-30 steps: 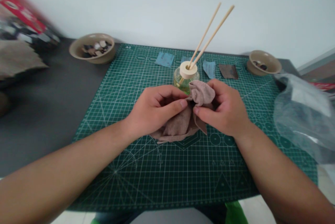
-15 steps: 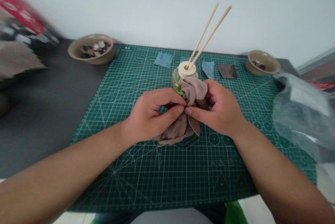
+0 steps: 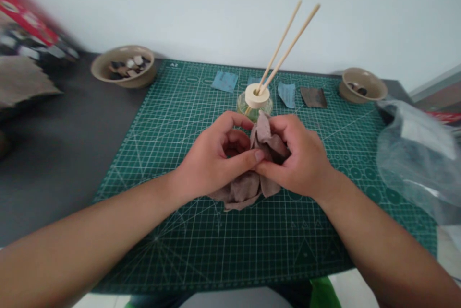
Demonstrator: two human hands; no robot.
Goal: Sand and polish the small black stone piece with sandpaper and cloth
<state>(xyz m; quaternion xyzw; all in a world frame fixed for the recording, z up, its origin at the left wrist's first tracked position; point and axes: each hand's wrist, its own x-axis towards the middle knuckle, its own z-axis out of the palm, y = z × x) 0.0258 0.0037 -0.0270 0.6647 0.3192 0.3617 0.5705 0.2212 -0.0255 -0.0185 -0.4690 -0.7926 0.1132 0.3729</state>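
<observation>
**L hand**: bare, fingers curled to a loose hollow, thumb laid across cloth fold; grip closed on cloth.

**R hand**: bare, fingers bunched, clenched on same cloth; fingertips just beside L thumb tip.

**Taupe cloth**: soft, matte, napped fabric. Gathered btwn both hands in a narrow upright peak, lower folds spread on mat below wrists. Vs. prior frame: peak taller and slimmer, wide flap no longer lying across bottle front; hands closer together.

**Glass bottle**: round, clear, yellow-green liquid inside, upright on mat just behind cloth peak. Peak tip overlaps its lower front; contact can't be told. Pale **wooden collar** on top, w/ central hole; **two thin wooden reeds** rise from it, leaning to R.

**Green cutting mat**: flat, white grid and printed circles; extends well past both hands on each side.

Along mat's far edge: **blue sheet pieces**, **dark brown sheet piece**. Off mat corners: **L ceramic bowl**, **R ceramic bowl**, both tan, holding small dark and pale pieces.

**Clear plastic bag**: crumpled, at mat's R edge. **Dark grey table** under mat. Far top L: **red-printed package**, blurred, details unreadable.
</observation>
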